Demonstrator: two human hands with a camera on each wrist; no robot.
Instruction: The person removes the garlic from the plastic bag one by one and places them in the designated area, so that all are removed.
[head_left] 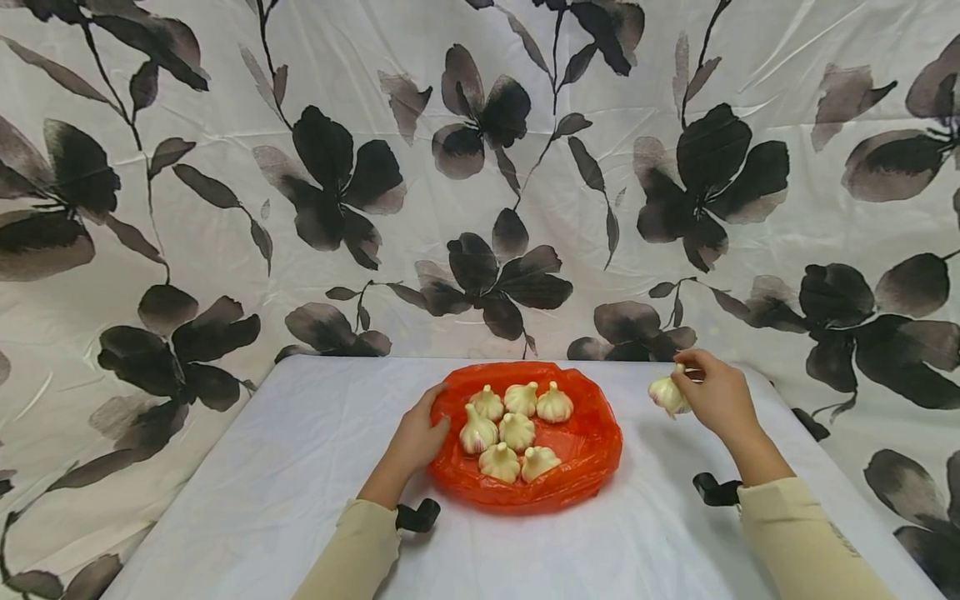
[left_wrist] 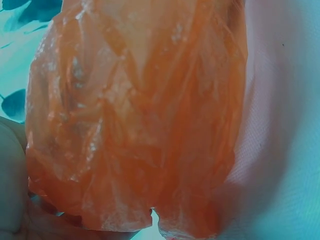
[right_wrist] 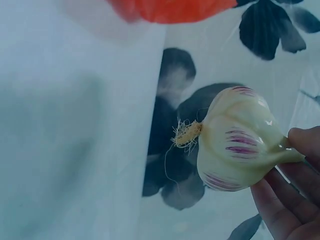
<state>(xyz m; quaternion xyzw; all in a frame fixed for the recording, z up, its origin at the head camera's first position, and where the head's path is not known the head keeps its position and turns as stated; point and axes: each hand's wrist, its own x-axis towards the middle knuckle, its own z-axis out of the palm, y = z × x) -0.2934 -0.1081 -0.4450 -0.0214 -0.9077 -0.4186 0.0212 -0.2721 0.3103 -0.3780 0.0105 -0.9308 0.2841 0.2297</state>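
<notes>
In the head view, my right hand (head_left: 716,396) pinches a garlic bulb (head_left: 670,395) by its stem, above the right side of the table. The right wrist view shows this bulb (right_wrist: 240,142) closely, pale with purple streaks, its stringy roots pointing left away from the fingers (right_wrist: 280,212). My left hand (head_left: 416,433) grips the left edge of a red plastic bag (head_left: 585,467), its thumb against the rim. Inside the bag's rolled-open mouth sit several garlic bulbs (head_left: 517,432). Crinkled bag film (left_wrist: 140,110) fills most of the left wrist view and hides part of the left hand.
A white-covered table (head_left: 300,467) carries the bag near its far edge. Directly behind hangs a pale cloth (head_left: 600,208) with dark printed flowers. Black wrist mounts (head_left: 417,516) stick out inward from both sleeves.
</notes>
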